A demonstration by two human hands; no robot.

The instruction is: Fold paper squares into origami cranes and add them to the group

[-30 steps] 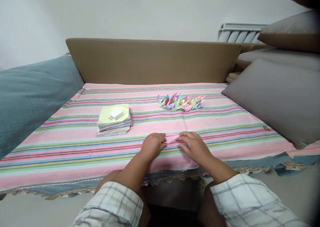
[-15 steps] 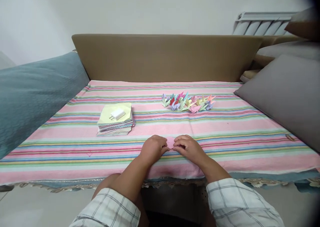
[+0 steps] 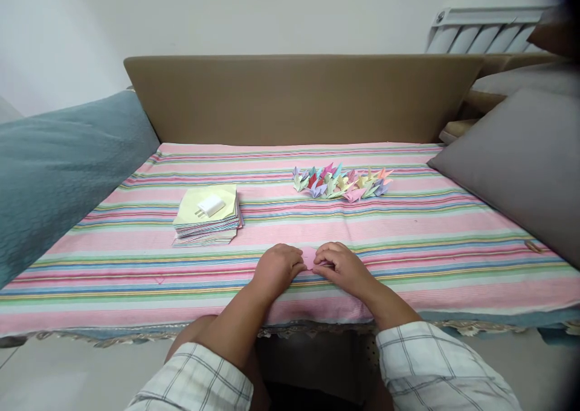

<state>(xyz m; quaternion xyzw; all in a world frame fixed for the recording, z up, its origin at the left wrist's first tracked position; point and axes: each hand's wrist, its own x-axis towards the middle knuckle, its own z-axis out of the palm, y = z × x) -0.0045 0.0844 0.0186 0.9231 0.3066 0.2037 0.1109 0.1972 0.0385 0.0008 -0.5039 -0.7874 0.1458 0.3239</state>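
Between my two hands is a small piece of pink folding paper [image 3: 309, 257], low over the striped cloth near its front edge. My left hand [image 3: 280, 267] pinches its left side, and my right hand [image 3: 338, 263] pinches its right side. The fingers cover most of the paper, so its exact folds are hidden. Beyond the right hand sits a cluster of folded paper cranes [image 3: 342, 184] in many colours. To the left lies a stack of square paper sheets [image 3: 206, 223], yellow on top, with a white plug adapter [image 3: 211, 205] resting on it.
The striped cloth [image 3: 113, 242] covers the sofa seat. A brown backrest [image 3: 294, 100] rises behind it. A teal cushion [image 3: 67, 163] leans at the left, and grey cushions [image 3: 521, 151] are piled at the right. A small brown object [image 3: 533, 246] lies near them.
The pink paper was a flat pointed shape with its middle exposed; both hands have since drawn closer together and now hide more of it. The camera view has turned somewhat.
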